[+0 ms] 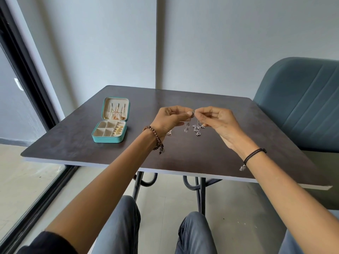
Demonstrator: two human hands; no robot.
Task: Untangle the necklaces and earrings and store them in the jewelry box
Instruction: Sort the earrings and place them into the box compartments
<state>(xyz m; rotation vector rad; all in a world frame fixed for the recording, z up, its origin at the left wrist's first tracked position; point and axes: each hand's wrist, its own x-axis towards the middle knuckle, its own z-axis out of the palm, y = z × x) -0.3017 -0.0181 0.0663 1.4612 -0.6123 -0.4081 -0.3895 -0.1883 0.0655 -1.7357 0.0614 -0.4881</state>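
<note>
My knees in grey trousers [117,224] sit at the bottom of the frame, under the near edge of the dark table [110,154]. Above them my forearms reach toward the centre: a wooden bead bracelet [155,137] on my left wrist, a black cord bracelet [254,155] on my right. My left hand [171,119] and right hand [217,118] meet fingertip to fingertip over the middle of the table, each pinching the top of the tangled silver earrings [195,126], whose charms dangle between them just above the tabletop. Further off, at centre left, the teal jewelry box [107,139] lies open on the table, gold pieces hanging in its lid and lying in its right-hand compartments. A blue chair [302,103] stands at the right edge.
</note>
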